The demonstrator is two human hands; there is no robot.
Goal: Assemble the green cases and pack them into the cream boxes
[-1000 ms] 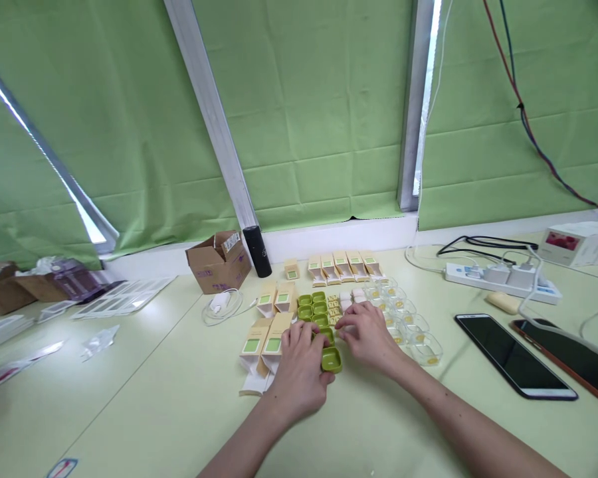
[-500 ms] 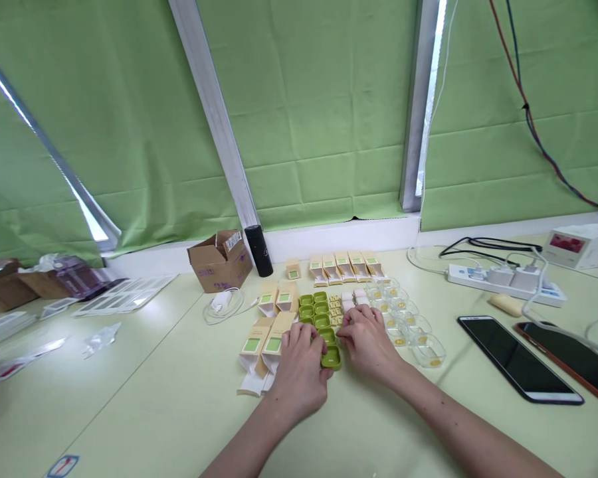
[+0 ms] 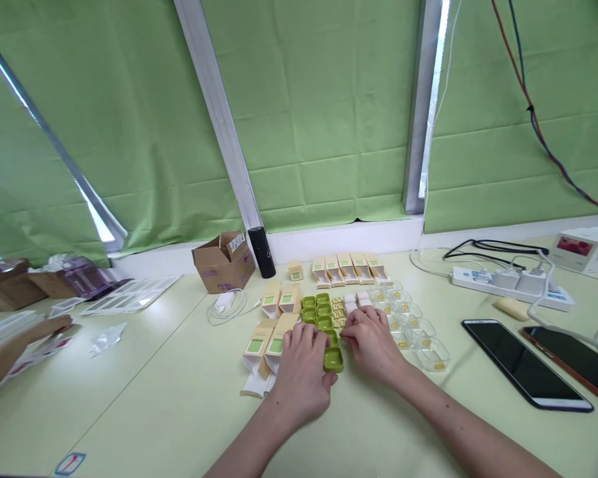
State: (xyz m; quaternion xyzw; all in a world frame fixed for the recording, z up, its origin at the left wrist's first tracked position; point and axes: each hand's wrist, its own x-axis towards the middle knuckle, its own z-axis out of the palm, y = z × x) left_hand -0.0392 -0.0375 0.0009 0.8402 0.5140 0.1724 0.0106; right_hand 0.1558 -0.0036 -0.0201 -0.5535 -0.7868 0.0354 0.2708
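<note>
Two columns of small green square containers (image 3: 333,360) stand close together in the middle of the table. My left hand (image 3: 303,368) is curled over the near left of them, fingers and thumb around the nearest ones. At their right side my right hand (image 3: 369,340) has its fingertips pinched together; whatever they hold is hidden. Small yellow pieces (image 3: 337,305) and white blocks (image 3: 349,303) lie just beyond my right hand. Clear plastic cases (image 3: 432,356) with yellow marks are grouped to its right. Beige cartons with green windows (image 3: 257,343) lie beside my left hand.
More beige cartons (image 3: 346,269) stand at the back, near a cardboard box (image 3: 224,264) and a black cylinder (image 3: 262,252). A white power strip (image 3: 511,287) and two phones (image 3: 528,364) lie right. Another person's hand (image 3: 50,327) is over papers far left.
The view has shifted slightly, moving everything a little to the right. Another person's hand and forearm have come in at the far left. My hands keep nearly the same pose.
</note>
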